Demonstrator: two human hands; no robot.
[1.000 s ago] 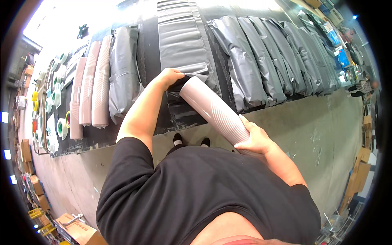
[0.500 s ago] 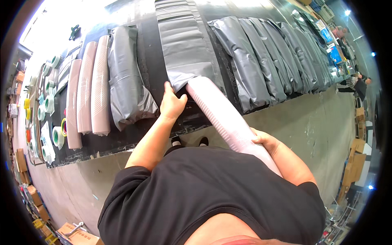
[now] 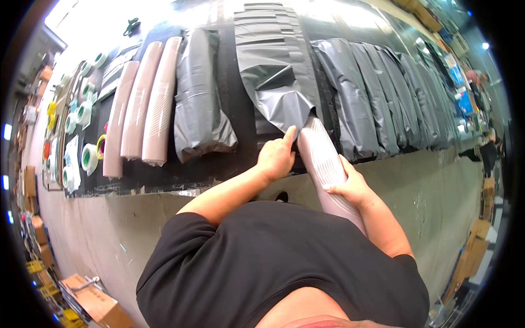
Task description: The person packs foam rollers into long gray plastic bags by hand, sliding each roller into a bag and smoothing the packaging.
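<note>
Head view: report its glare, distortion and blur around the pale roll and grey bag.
Head view: overhead light washes out the table's far left end; fisheye bends its front edge and darkens the picture's corners; the left hand at the grey bag's mouth and the right hand on the pale roll look sharp.

Left hand pinching, right hand gripping.

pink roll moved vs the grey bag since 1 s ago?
Yes. The pink roll has gone further into the open grey bag; its far end is now under the bag's edge.
</note>
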